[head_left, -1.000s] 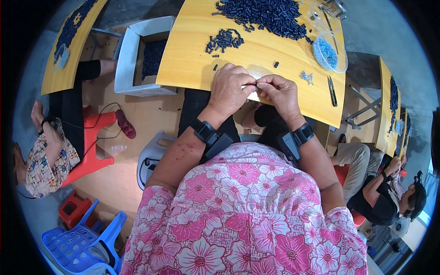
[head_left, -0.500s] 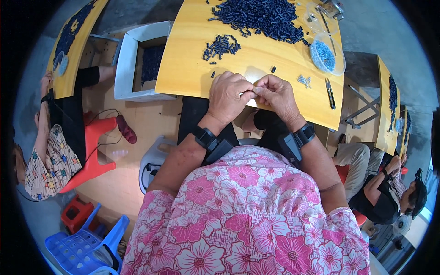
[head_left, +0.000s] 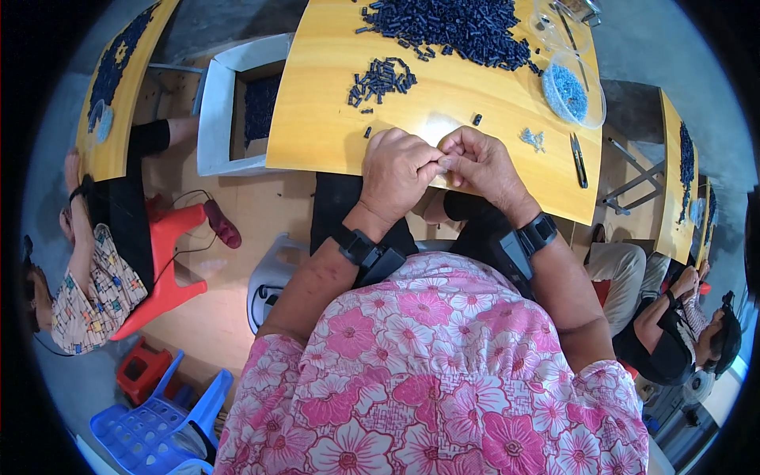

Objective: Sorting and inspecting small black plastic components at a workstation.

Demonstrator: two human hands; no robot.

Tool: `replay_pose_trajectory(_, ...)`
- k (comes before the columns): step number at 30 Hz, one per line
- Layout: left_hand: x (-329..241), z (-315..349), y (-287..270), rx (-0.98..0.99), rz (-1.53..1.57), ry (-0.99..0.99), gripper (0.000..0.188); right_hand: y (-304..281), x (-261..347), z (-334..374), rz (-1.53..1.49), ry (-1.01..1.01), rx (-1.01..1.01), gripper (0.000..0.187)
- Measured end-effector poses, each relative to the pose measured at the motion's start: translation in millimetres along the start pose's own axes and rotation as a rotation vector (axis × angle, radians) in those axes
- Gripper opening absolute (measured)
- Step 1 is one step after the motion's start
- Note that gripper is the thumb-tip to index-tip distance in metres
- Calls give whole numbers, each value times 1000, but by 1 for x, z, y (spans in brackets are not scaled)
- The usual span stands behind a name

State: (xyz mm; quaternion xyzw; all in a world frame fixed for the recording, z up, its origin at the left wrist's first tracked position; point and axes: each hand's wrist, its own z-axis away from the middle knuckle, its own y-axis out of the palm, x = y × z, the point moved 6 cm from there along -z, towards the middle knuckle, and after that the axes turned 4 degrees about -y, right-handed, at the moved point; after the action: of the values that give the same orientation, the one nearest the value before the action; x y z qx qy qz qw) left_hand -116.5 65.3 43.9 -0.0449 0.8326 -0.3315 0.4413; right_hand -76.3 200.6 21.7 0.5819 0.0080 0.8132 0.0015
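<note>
My left hand (head_left: pixel 397 172) and my right hand (head_left: pixel 484 168) meet fingertip to fingertip at the near edge of the yellow table (head_left: pixel 317 119). Both are closed in a pinch; whatever lies between the fingers is hidden. Just beyond them sit two single dark plastic pieces, one (head_left: pixel 367 132) past my left hand and one (head_left: pixel 477 119) past my right. A small heap of dark tubular pieces (head_left: pixel 382 80) lies farther left, and a large pile of them (head_left: pixel 447 32) covers the far side. Small clear bits (head_left: pixel 532 140) are scattered to the right of my right hand.
Thread snips (head_left: pixel 579 161) lie near the right table edge. Beyond them stands a clear tub of light-blue bits (head_left: pixel 567 89). A white box (head_left: pixel 214 131) is on the floor left of the table. People sit at side tables, one left (head_left: pixel 99 285), another right (head_left: pixel 665 332).
The view has shifted slightly, so the table's right side and its things appear a little farther right. My hands stay pinched together in nearly the same pose.
</note>
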Motion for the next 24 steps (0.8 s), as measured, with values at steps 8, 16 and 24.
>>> replay_pose_trajectory(8,-4,-1,0,-16,-17,37,7,-3,1,-2,7,89,59,14)
replay_pose_trajectory(16,-3,-2,0,19,-4,12,8,0,6,-3,45,124,99,16)
replay_pose_trajectory(24,-1,-2,0,34,-14,12,9,0,6,-5,73,122,117,16)
